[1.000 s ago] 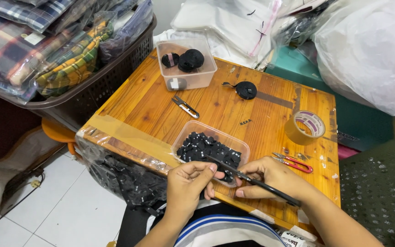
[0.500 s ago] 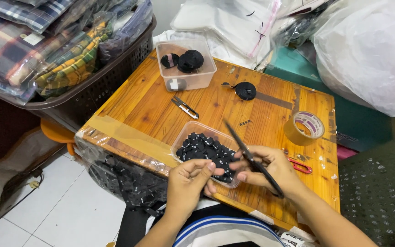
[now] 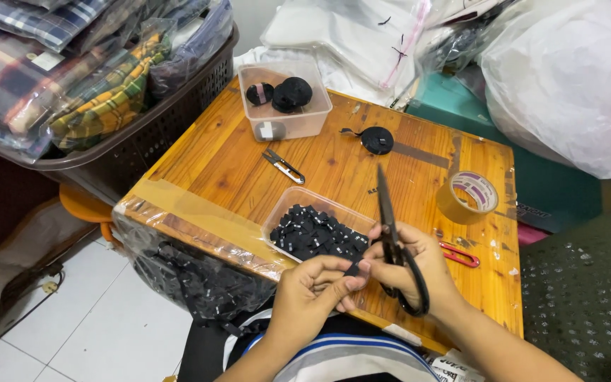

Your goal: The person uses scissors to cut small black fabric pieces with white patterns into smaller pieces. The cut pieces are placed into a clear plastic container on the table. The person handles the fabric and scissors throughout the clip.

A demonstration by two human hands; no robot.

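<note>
My right hand [image 3: 419, 272] grips black scissors [image 3: 392, 240] by the handles, with the blades pointing up and away over the wooden table [image 3: 228, 152]. My left hand [image 3: 312, 290] pinches a small black piece [image 3: 352, 269] at its fingertips, touching my right hand's fingers just below the scissors' pivot. Directly in front of both hands sits a clear plastic tub [image 3: 298, 205] holding several small black pieces [image 3: 316, 232].
On the table lie small thread snips [image 3: 283, 166], a black tape roll [image 3: 377, 140], a brown packing-tape roll [image 3: 467, 197], a red-handled tool [image 3: 459, 253] and a far tub [image 3: 284, 106] with black rolls. A basket [image 3: 132, 145] of plaid cloth stands left, white bags [image 3: 567, 78] right.
The scissors have swung from lying nearly flat, pointing left, to pointing up and away. My left hand has closed in against my right hand.
</note>
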